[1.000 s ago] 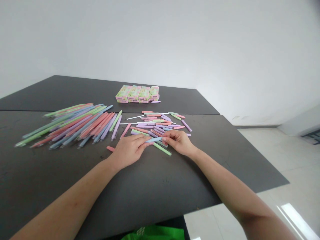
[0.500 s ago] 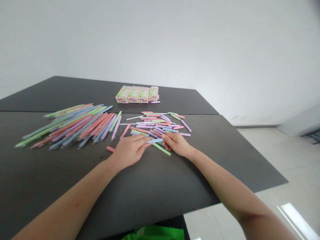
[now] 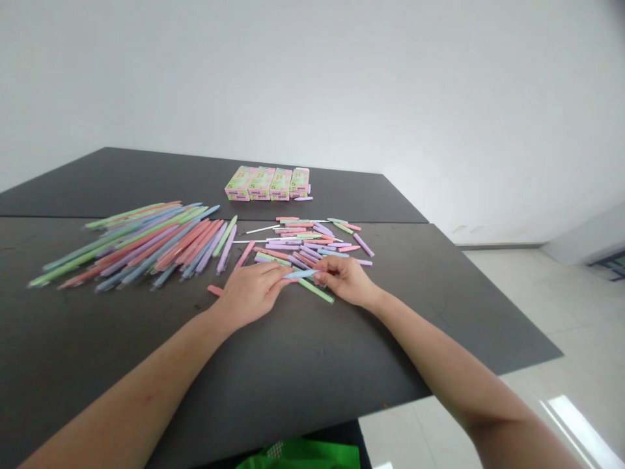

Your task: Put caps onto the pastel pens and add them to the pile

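Observation:
A light blue pen barrel (image 3: 300,274) lies level between my two hands, just above the dark table. My left hand (image 3: 251,290) is closed around its left end, fingers hiding that part. With thumb and forefinger my right hand (image 3: 346,280) pinches the other end; what exactly sits between those fingertips is hard to make out. Under and behind the hands spreads a loose heap of pen parts (image 3: 288,245) in pink, purple, green and blue, with some thin white refills (image 3: 251,241). A green pen part (image 3: 316,290) lies just below the held barrel.
To the left is a big pile of pastel pens (image 3: 146,251). Several pink and green cartons (image 3: 261,184) stand in a row farther back, a purple pen part (image 3: 303,198) beside them. The table (image 3: 293,371) ends at a front edge; a green item (image 3: 303,454) shows below.
My right hand's fingers have shifted slightly at the right end of the blue barrel. The left hand keeps its hold almost unmoved, and the piles look the same.

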The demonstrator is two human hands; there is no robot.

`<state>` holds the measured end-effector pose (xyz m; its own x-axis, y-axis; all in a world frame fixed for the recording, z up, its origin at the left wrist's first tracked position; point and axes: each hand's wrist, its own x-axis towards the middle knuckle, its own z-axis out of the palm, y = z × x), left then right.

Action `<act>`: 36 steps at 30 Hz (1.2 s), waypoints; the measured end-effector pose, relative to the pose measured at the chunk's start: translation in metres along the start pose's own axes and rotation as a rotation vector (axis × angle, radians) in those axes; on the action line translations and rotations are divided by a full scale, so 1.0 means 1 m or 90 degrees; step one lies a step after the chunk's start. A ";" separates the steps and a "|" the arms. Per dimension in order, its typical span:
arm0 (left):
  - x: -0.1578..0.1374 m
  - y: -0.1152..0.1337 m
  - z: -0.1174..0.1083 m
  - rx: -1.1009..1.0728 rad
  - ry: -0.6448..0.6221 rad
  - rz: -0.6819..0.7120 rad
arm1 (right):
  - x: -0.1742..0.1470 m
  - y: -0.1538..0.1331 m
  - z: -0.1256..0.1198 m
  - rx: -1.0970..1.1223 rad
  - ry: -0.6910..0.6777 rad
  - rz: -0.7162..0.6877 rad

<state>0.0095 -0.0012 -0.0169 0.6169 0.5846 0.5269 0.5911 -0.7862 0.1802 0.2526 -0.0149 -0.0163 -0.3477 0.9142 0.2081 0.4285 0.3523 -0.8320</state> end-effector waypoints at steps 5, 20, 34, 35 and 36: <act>-0.001 0.001 0.001 0.012 0.011 0.001 | 0.000 -0.001 0.001 0.002 -0.033 0.023; 0.001 0.002 0.000 0.002 0.015 0.003 | 0.001 -0.012 -0.001 -0.058 -0.065 -0.011; 0.001 0.003 0.001 -0.023 -0.106 -0.026 | 0.002 -0.001 0.004 0.029 -0.057 -0.030; 0.001 0.003 0.001 -0.026 -0.114 -0.028 | 0.002 -0.001 0.004 0.032 -0.054 -0.036; 0.001 0.002 0.000 -0.031 -0.122 -0.032 | 0.002 -0.001 0.004 0.034 -0.051 -0.043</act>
<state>0.0117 -0.0023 -0.0164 0.6779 0.6468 0.3494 0.6007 -0.7613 0.2439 0.2482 -0.0144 -0.0170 -0.4405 0.8693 0.2242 0.3577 0.3990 -0.8443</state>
